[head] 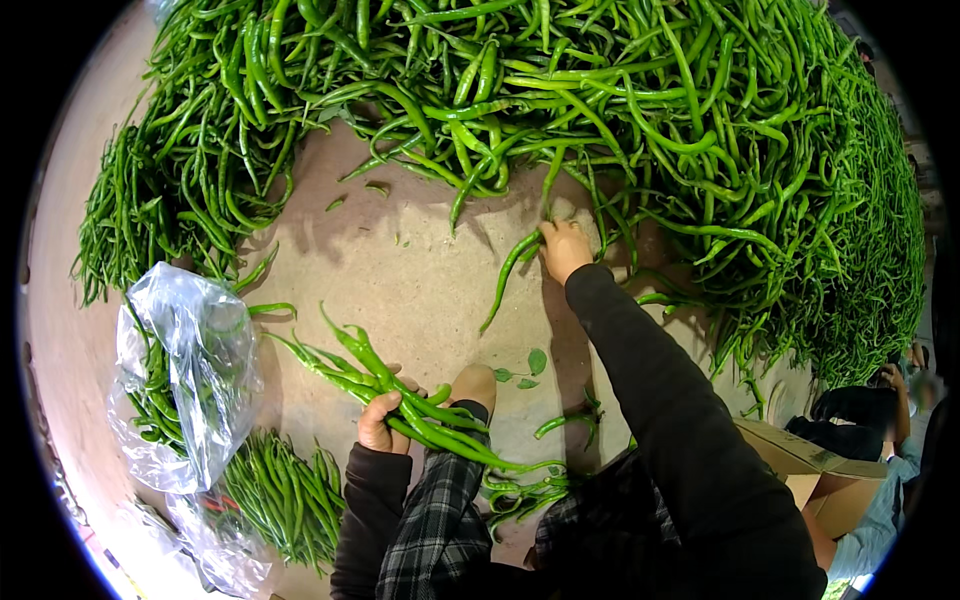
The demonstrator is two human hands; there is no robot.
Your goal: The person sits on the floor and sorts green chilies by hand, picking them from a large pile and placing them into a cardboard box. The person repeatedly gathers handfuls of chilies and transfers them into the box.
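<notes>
My left hand [382, 427] is closed around a bunch of long green chili peppers [435, 433], held low over my plaid-trousered leg. Farther out, my right hand [568, 250] is down near the floor, its fingers around a long, curved green chili pepper [504, 281]. This pepper's tip points back toward me. Just beyond the right hand begins a large heap of green chili peppers [720, 157], curving around the front and both sides. What the right palm covers is hidden.
At left stands a clear plastic bag [214, 375] with chili peppers inside. A neat stack of chili peppers [289, 495] lies below it. Loose peppers [525, 491] and green leaves [537, 361] lie near my feet. A cardboard box [795, 442] and another person [855, 412] are at right.
</notes>
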